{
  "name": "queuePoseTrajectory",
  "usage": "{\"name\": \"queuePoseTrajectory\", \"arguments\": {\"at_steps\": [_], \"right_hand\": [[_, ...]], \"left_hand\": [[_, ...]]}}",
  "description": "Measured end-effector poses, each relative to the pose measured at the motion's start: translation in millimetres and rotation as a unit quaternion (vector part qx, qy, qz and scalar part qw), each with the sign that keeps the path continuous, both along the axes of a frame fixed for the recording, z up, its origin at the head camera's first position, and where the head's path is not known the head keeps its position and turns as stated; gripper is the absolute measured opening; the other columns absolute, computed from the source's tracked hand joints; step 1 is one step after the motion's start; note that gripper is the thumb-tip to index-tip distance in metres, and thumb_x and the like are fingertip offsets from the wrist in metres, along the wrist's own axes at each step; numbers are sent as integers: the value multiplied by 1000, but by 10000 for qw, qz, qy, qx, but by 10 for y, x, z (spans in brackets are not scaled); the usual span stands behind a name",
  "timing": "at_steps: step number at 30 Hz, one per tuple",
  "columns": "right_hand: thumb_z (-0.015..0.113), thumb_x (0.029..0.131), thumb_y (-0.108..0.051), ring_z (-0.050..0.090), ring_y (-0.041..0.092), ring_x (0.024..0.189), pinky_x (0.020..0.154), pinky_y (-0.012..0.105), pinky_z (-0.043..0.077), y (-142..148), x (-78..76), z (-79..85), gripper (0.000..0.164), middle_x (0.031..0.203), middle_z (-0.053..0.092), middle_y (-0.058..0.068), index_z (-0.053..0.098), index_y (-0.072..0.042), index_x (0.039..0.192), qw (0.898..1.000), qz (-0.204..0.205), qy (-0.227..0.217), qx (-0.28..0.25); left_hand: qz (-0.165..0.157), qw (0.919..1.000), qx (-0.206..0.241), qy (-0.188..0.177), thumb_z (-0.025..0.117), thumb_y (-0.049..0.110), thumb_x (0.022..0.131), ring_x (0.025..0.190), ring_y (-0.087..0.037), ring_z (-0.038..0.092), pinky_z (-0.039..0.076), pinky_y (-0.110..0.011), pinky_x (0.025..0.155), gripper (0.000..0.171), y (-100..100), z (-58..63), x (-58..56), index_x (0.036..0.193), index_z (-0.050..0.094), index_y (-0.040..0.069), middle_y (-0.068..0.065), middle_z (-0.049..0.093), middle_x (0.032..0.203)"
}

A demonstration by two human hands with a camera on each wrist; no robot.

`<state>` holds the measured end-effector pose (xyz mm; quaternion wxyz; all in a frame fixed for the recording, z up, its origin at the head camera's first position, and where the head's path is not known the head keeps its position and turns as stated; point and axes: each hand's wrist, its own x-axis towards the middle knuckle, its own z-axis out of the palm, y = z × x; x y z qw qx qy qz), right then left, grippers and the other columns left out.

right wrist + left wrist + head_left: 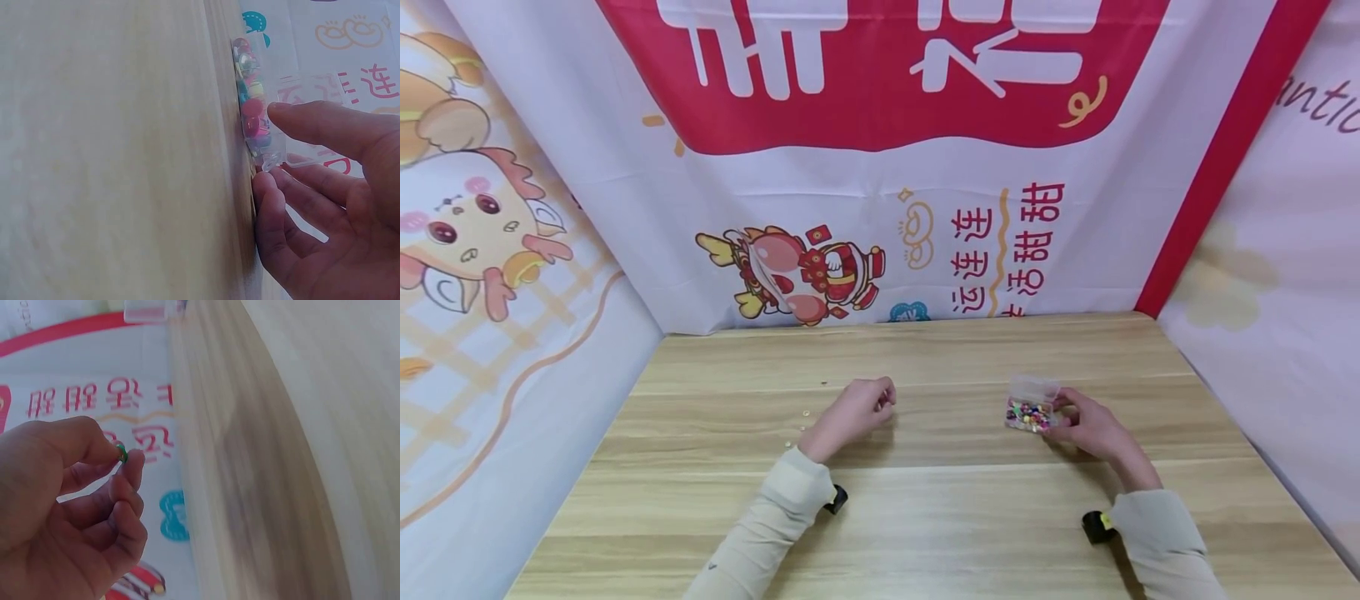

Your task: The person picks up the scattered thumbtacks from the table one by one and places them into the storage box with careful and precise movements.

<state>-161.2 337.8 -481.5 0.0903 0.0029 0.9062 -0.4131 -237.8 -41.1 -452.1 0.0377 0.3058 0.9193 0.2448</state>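
Observation:
Between thumb and fingertip, my left hand (pixel 857 408) pinches a tiny green piece (pixel 122 453), held above the table and mostly covered by the fingers. Its other fingers are curled in the left wrist view. To the right, a small clear plastic box (pixel 1009 422) stands on the table with its transparent lid (pixel 1030 387) raised. Colourful small rounded pieces (pixel 252 107) in pink, teal, yellow and other shades fill it. My right hand (pixel 1090 425) holds the box at its right end, thumb by the upper edge and fingers low beside the corner.
Several tiny ring-like pieces (pixel 806 413) lie scattered on the wooden table (pixel 925 517) left of my left hand. Printed cloth (pixel 865 183) hangs along the table's back edge, and more cloth hangs at both sides.

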Motion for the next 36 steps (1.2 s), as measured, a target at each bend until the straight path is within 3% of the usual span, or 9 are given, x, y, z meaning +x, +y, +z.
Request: {"name": "queuePoseTrajectory", "arguments": {"at_steps": [4,12,22,36], "right_hand": [[75,84,-18,56,23,91,63,29,46,8,-3,1,63,121,58,23,43,1,135,10000,12,27,20],[74,85,-19,57,26,96,66,31,47,-18,-16,24,61,130,54,27,44,1,134,9999,1,-6,108],[74,86,-21,55,22,88,60,29,47,-10,-32,18,58,128,55,26,46,0,132,9999,27,40,126],[75,85,-18,56,21,84,56,30,47,19,-13,-11,59,125,56,24,45,0,133,9999,20,98,-73]], "left_hand": [[-279,9996,-27,18,60,7,90,71,-8,53,46,-20,65,5,217,9,21,93,63,9,1,61,80],[-565,9979,83,-290,61,16,96,69,-5,52,46,-16,61,5,632,6,41,91,62,15,5,61,79],[-921,9955,235,34,64,16,95,66,-1,51,43,-13,60,9,1058,-54,-1,86,66,14,7,63,76],[-1283,9901,300,476,63,16,96,66,1,51,41,-9,62,9,1536,-146,5,93,69,11,4,68,83]]}}
